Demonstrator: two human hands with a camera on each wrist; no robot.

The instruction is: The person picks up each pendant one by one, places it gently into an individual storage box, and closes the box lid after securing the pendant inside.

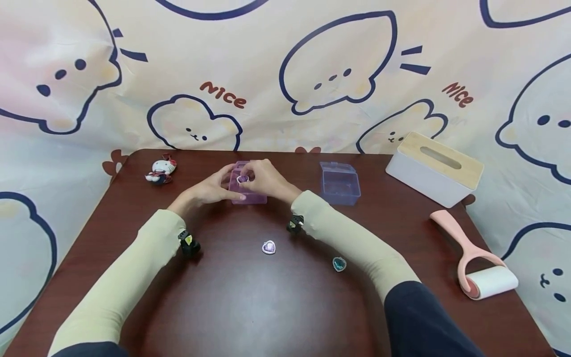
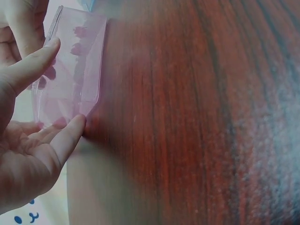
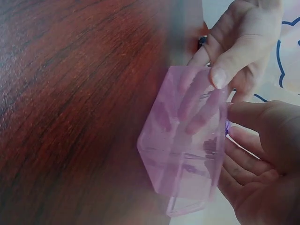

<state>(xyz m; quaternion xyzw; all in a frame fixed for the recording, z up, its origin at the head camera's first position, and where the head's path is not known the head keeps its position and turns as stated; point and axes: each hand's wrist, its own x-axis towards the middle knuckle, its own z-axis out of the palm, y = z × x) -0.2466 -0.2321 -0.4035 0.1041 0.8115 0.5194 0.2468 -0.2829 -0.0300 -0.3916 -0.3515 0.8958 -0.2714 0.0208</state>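
Observation:
A pink see-through plastic box [image 1: 255,199] stands at the back of the table. My left hand [image 1: 209,186] grips it from the left, with the thumb [image 2: 35,65] along one wall and the other fingers round its side. Over the box's opening, my right hand [image 1: 267,179] pinches a purple gem with a pale sparkling rim [image 1: 242,179]. Only a purple bit of this gem [image 3: 228,127] shows in the right wrist view. A lilac heart-shaped gem [image 1: 268,247] lies on the table nearer me, and a green one [image 1: 339,264] lies beside my right forearm.
To the right of my hands is a blue see-through box [image 1: 341,186] with its lid up. A white tissue box with a wooden top [image 1: 428,171] and a pink lint roller [image 1: 479,263] are at the right. A small plush-like figure [image 1: 161,169] sits at the back left.

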